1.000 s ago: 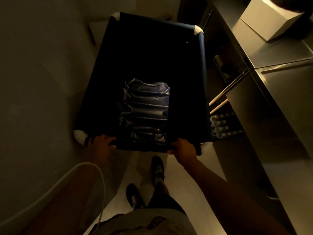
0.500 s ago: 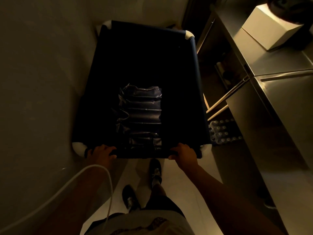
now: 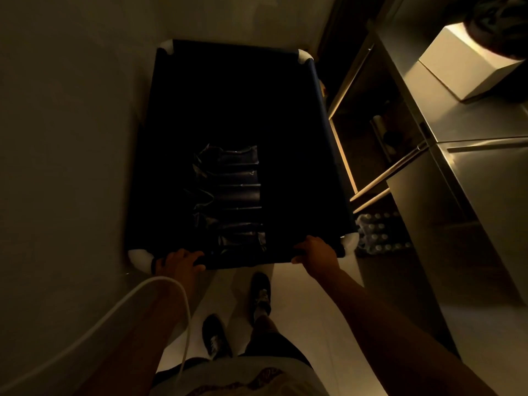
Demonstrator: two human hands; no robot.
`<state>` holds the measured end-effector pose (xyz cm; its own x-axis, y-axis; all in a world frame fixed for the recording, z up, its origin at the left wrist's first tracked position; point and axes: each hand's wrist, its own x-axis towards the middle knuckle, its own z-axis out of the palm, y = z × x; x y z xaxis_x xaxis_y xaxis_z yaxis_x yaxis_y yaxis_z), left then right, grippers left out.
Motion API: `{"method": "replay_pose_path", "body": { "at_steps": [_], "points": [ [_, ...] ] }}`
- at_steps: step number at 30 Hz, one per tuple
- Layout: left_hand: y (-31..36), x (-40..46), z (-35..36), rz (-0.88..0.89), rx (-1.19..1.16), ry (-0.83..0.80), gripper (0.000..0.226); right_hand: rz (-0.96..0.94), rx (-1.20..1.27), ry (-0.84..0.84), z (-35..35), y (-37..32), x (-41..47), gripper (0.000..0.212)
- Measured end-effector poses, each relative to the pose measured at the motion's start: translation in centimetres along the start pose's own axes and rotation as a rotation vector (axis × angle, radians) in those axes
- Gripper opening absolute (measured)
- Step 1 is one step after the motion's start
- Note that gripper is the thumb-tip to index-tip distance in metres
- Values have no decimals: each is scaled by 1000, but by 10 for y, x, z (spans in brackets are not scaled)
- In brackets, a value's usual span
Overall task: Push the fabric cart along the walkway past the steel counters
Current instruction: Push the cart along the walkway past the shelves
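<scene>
1. Head view: fabric cart (image 3: 243, 110), on the walkway floor, steel worktop (image 3: 485, 172) to its right.
2. Handling: soft dark sides on a stiff frame, probably light; hold at the near rail.
3. Left hand (image 3: 180, 261) and right hand (image 3: 314, 252) both wrap that rail.
4. Long axis runs near to far, pointing away.

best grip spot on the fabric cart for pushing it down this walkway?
The near top rail of the fabric cart, taken from behind and above. It is the only bar across the pushing direction. Set both hands apart, near the white corner fittings, as the left hand and right hand are now. Wide spacing should help steering past the steel counter.
</scene>
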<state>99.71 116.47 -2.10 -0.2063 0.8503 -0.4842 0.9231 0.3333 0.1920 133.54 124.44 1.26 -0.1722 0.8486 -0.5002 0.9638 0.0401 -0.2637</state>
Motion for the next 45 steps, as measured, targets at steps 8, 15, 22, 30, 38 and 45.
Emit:
{"method": "replay_pose_path", "body": {
  "at_steps": [8, 15, 22, 30, 38, 45],
  "points": [
    [8, 28, -6, -14, -46, 50, 36, -4, -30, -5, -19, -4, 29, 40],
    [15, 65, -15, -42, -76, 55, 36, -19, -42, 17, -42, -6, 69, 36],
    [32, 102, -38, -69, -106, 102, 35, -77, -44, 23, -71, -8, 125, 36],
    [38, 153, -74, -53, -180, 166, 35, -139, -67, 37, -91, -14, 183, 33],
    [42, 217, -112, -69, -227, 159, 42, -150, -70, 80, -117, -32, 241, 32],
    [44, 279, -143, -79, -228, 111, 36, -130, -66, 84, -148, -48, 293, 33]
  ]
}}
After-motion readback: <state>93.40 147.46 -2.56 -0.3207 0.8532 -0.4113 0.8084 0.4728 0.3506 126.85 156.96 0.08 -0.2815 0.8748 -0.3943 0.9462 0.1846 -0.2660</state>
